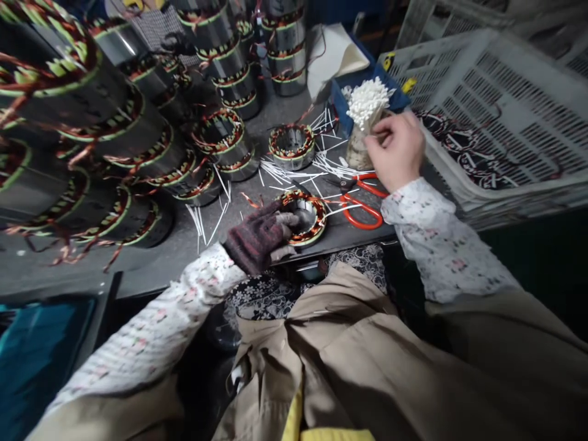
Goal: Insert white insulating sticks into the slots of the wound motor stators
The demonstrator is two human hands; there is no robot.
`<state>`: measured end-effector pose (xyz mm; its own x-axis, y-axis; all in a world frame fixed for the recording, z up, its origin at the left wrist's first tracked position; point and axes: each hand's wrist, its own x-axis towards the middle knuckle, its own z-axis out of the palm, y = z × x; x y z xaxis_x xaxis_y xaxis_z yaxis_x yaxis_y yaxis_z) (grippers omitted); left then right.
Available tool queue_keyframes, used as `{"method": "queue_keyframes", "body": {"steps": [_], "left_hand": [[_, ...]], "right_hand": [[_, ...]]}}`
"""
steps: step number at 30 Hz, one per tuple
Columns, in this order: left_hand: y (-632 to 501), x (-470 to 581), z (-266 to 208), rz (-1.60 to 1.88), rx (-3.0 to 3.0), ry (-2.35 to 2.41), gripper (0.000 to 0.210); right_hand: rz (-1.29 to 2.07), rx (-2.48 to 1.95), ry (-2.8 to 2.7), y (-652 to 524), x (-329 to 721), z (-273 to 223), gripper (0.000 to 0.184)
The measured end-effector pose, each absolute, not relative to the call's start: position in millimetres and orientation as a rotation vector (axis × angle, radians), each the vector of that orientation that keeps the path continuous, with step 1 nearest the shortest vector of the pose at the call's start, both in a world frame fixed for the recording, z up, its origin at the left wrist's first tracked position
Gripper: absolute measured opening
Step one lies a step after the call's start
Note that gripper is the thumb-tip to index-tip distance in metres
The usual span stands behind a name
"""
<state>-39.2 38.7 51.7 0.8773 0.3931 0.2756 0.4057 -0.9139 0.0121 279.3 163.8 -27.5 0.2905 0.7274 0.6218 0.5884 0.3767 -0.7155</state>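
Ring (318,231), copper-wound: one, sitting at the near edge of the table (218,229), against my left hand (260,239).

Hand, left, gloved: I am holding the ring by the side nearest my palm, fingers curling over its rim.

Hand, right, bare: my right hand (397,147) is hovering by a bundle of white sticks (369,101), thumb and forefinger meeting in a narrow pinch. Whether anything is lying between them, I cannot tell.

Loose sticks (327,164): many, lying between and beyond my two hands.

Scissors (366,226), red-handled: one pair, lying between my right sleeve (413,208) and the ring.

Second ring (294,160): one, standing beyond my left hand, among the loose sticks.

Handling notes, as I am judging them: the left grip is wanting firmness on metal rather than windings, the table edge being so near. The right pinch is needing lightness, working one stick end at a time so the bundle is not toppling. My sleeve is wanting clearance from the scissors.
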Motion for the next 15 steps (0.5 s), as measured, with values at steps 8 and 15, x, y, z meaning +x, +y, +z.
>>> {"method": "queue_keyframes", "body": {"steps": [8,15], "left_hand": [[14,-9,16,-0.809,-2.582,-0.922,0.017],[10,0,9,-0.868,-2.509,-1.110,0.023]], "right_hand": [[0.311,-1.190,-1.481,157,282,-17,0.007],[0.145,-0.684,-1.810,32,246,-17,0.016]]}}
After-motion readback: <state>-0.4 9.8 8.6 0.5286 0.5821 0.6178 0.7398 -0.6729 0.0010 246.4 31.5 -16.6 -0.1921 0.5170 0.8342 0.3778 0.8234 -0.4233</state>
